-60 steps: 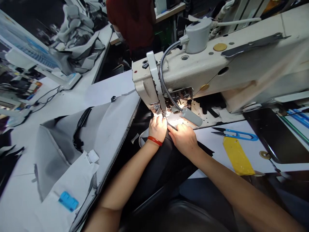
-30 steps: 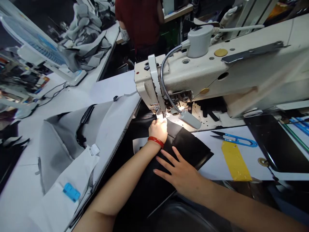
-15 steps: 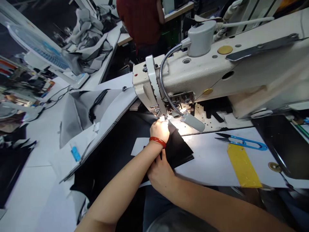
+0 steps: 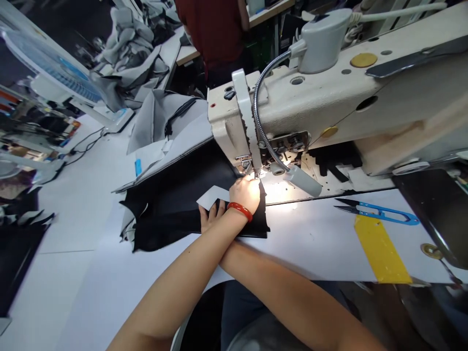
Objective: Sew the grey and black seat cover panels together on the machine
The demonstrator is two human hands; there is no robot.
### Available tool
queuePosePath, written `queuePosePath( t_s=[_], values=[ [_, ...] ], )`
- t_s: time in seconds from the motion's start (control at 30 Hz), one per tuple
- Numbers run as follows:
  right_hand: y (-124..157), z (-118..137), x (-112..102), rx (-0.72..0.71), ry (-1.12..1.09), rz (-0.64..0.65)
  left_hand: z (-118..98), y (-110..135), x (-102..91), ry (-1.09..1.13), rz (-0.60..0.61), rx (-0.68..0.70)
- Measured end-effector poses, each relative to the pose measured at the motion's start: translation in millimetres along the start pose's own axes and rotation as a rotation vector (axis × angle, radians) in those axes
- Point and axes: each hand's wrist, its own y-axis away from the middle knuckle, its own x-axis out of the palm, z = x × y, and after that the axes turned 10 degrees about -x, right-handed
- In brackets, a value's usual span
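My left hand (image 4: 245, 193), with a red bracelet (image 4: 240, 211) at the wrist, is closed on the black sheet material (image 4: 175, 180) right at the sewing machine's needle area (image 4: 257, 174). Bright lamp light washes over its fingertips. Crossing beneath that forearm, my right hand (image 4: 212, 218) lies with fingers spread on the same material. Its fingertips touch or lie close beside a white flat piece (image 4: 213, 196) on top of the black. Grey-backed panels (image 4: 193, 126) join the material on its far side.
The sewing machine (image 4: 292, 102) fills the right, its lamp (image 4: 305, 181) low by the needle. Blue thread snips (image 4: 380, 213) and a yellow tag (image 4: 382, 248) lie on the table, near a dark phone-like slab (image 4: 431, 209). A fan (image 4: 54, 73) stands left; a person (image 4: 215, 39) is behind.
The black material has turned and shifted, its near edge now straighter toward me. My right hand has slid left under the left forearm, fingers spreading. My left hand stays by the needle.
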Motion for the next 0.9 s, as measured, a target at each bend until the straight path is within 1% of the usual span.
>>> queuePosePath(
  t_s=[0.03, 0.1, 0.13, 0.17, 0.2, 0.23, 0.27, 0.3, 0.33, 0.37, 0.4, 0.43, 0.47, 0.5, 0.53, 0.57, 0.63, 0.67, 0.7, 0.77, 0.83, 0.9],
  values=[
    [13.8, 3.5, 0.2, -0.089, 0.055, 0.034, 2.4, 0.7, 2.1, -0.003, -0.021, 0.033],
    [53.7, 5.5, -4.9, -0.370, 0.174, 0.092, 8.2, 2.0, 8.5, 0.002, -0.075, 0.096],
    [75.2, 2.0, -12.3, -0.498, 0.234, 0.075, 11.0, 2.4, 12.7, 0.017, -0.105, 0.115],
    [94.0, -5.3, -23.9, -0.574, 0.275, 0.006, 13.4, 2.6, 17.6, 0.046, -0.134, 0.128],
    [107.5, -16.6, -39.9, -0.548, 0.323, -0.147, 15.3, 2.6, 22.6, 0.085, -0.159, 0.140],
    [114.1, -31.0, -59.5, -0.407, 0.395, -0.240, 16.6, 2.5, 27.6, 0.131, -0.181, 0.157],
    [113.4, -47.7, -81.3, -0.275, 0.496, -0.335, 17.5, 2.5, 31.9, 0.179, -0.203, 0.174],
    [106.3, -65.1, -103.3, -0.161, 0.601, -0.426, 18.4, 2.8, 35.1, 0.225, -0.231, 0.185],
    [94.7, -81.7, -123.4, -0.092, 0.683, -0.498, 19.6, 3.4, 36.9, 0.263, -0.270, 0.184],
    [81.4, -95.7, -139.8, -0.080, 0.732, -0.511, 21.4, 4.6, 37.0, 0.287, -0.319, 0.160],
    [68.9, -105.8, -151.2, -0.098, 0.756, -0.485, 24.1, 6.2, 35.6, 0.295, -0.369, 0.123],
    [59.3, -111.1, -156.7, -0.113, 0.765, -0.462, 27.4, 8.4, 32.8, 0.281, -0.406, 0.090],
    [53.9, -111.2, -156.4, -0.135, 0.765, -0.437, 31.0, 11.2, 29.0, 0.244, -0.422, 0.074],
    [52.7, -106.6, -150.7, -0.174, 0.757, -0.405, 34.7, 14.5, 24.7, 0.191, -0.415, 0.087],
    [55.2, -98.1, -140.5, -0.251, 0.739, -0.353, 37.7, 18.3, 20.5, 0.130, -0.389, 0.128],
    [60.4, -87.0, -127.2, -0.360, 0.708, -0.271, 39.7, 22.3, 16.9, 0.070, -0.353, 0.185],
    [72.9, -63.4, -97.1, -0.580, 0.618, -0.040, 39.7, 30.4, 12.1, -0.020, -0.289, 0.281],
    [77.9, -53.4, -83.2, -0.625, 0.575, 0.059, 37.8, 33.8, 11.0, -0.044, -0.266, 0.305],
    [81.0, -46.1, -71.3, -0.632, 0.537, 0.133, 35.1, 36.4, 10.7, -0.058, -0.246, 0.314],
    [81.4, -39.9, -55.8, -0.568, 0.498, 0.190, 28.9, 39.0, 11.3, -0.072, -0.222, 0.303],
    [76.4, -42.6, -50.3, -0.560, 0.488, 0.185, 23.7, 37.9, 12.2, -0.079, -0.210, 0.299],
    [69.8, -48.0, -51.1, -0.580, 0.508, 0.164, 20.9, 34.3, 12.7, -0.085, -0.202, 0.297]
  ],
)
